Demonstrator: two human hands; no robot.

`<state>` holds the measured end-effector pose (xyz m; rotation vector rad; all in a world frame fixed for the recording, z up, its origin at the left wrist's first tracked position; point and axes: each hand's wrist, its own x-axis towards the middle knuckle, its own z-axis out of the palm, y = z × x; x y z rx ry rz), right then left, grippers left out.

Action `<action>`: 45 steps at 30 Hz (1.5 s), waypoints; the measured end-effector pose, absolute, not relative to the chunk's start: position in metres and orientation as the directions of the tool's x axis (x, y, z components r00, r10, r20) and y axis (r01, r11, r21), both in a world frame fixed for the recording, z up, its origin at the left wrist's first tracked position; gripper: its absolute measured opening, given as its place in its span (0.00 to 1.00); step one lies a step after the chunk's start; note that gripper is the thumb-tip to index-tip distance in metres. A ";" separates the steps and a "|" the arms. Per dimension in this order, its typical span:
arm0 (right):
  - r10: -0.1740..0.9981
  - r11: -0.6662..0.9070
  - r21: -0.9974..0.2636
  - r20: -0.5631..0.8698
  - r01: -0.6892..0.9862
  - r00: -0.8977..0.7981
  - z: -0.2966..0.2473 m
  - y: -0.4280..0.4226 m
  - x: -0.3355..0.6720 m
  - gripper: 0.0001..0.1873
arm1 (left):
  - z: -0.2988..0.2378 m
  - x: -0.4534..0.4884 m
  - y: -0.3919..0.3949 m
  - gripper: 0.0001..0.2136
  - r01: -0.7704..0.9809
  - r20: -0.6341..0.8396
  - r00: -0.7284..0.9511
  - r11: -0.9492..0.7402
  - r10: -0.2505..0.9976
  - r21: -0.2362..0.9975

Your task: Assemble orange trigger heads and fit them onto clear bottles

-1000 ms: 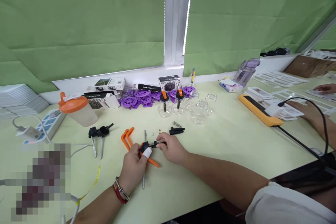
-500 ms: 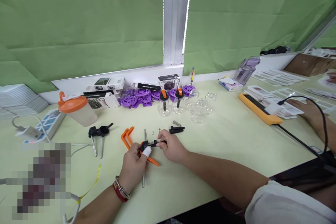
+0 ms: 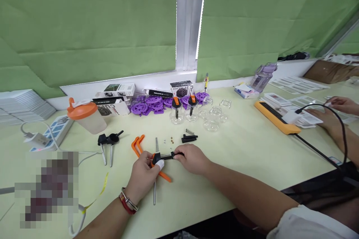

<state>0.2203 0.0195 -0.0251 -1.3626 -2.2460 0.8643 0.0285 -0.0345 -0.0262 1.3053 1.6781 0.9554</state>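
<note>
My left hand point(image 3: 142, 174) is closed around a black clamp block point(image 3: 156, 158), with white wrapping on the thumb. A metal rod point(image 3: 154, 194) runs through or under the block, its ends showing above and below. An orange angled lever point(image 3: 165, 177) sticks out below it. My right hand point(image 3: 193, 158) pinches the far end of a slim black arm point(image 3: 168, 156) reaching right from the block; its grip end is partly hidden by the fingers. Beyond the hands lie black plastic parts point(image 3: 189, 139), a spring point(image 3: 190, 132), small brass nuts or screws point(image 3: 172, 140) and orange levers point(image 3: 137, 145).
A second black clamp point(image 3: 110, 140) with metal legs stands left. Behind are an orange-lidded cup point(image 3: 86, 115), purple discs point(image 3: 153, 103), glass jars point(image 3: 211, 125) and boxes point(image 3: 112, 108). At right are a yellow-edged power strip point(image 3: 276, 117) and a co-worker's hands point(image 3: 343, 104).
My right hand has moved a little right, and more of the black arm shows between my hands. Brass bits once partly hidden are now in view. A co-worker's second hand has appeared at right.
</note>
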 end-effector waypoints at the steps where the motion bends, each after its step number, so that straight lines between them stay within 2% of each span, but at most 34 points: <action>1: 0.883 0.363 -0.654 0.014 0.664 -0.469 -0.025 0.019 0.221 0.07 | -0.024 0.028 -0.036 0.16 0.413 -0.131 -0.155 0.185 0.979 0.892; 4: 0.878 0.385 -0.617 0.015 0.686 -0.479 -0.026 0.020 0.222 0.08 | -0.019 0.026 -0.039 0.16 0.557 -0.107 -0.107 0.149 0.988 0.817; 9: 0.872 0.411 -0.570 0.019 0.711 -0.489 -0.027 0.022 0.225 0.09 | -0.016 0.018 -0.038 0.09 0.769 -0.056 -0.018 0.050 0.998 0.638; 12: 0.855 0.477 -0.529 0.094 0.701 -0.511 -0.025 0.022 0.225 0.13 | -0.013 0.015 -0.037 0.09 0.815 -0.063 0.004 0.034 0.998 0.579; 16: 0.799 0.595 -0.364 0.168 0.717 -0.578 -0.025 0.021 0.217 0.13 | -0.009 0.014 -0.037 0.10 0.859 -0.071 -0.005 0.041 0.997 0.511; 19: 0.771 0.636 -0.283 0.187 0.718 -0.609 -0.026 0.022 0.209 0.18 | -0.008 0.014 -0.038 0.09 0.888 -0.061 -0.005 0.033 0.998 0.458; 25: 0.751 0.660 -0.198 0.189 0.725 -0.632 -0.025 0.026 0.192 0.21 | -0.006 0.010 -0.037 0.08 0.925 -0.031 -0.012 0.023 0.999 0.378; 30: 0.769 0.640 -0.269 0.203 0.720 -0.607 -0.019 0.026 0.196 0.19 | -0.006 0.007 -0.036 0.08 0.936 -0.015 -0.007 0.012 1.000 0.353; 35: 0.801 0.580 -0.430 0.146 0.691 -0.581 -0.019 0.024 0.227 0.11 | -0.006 0.006 -0.035 0.07 0.937 -0.026 -0.011 0.019 1.000 0.348; 39: 0.833 0.521 -0.502 0.122 0.690 -0.539 -0.030 0.023 0.246 0.06 | -0.006 0.005 -0.034 0.10 0.934 -0.041 -0.016 0.029 0.999 0.357; 45: 0.924 0.358 -0.625 0.128 0.693 -0.361 -0.032 0.030 0.261 0.07 | -0.008 0.004 -0.033 0.13 0.940 -0.030 -0.009 0.019 0.999 0.340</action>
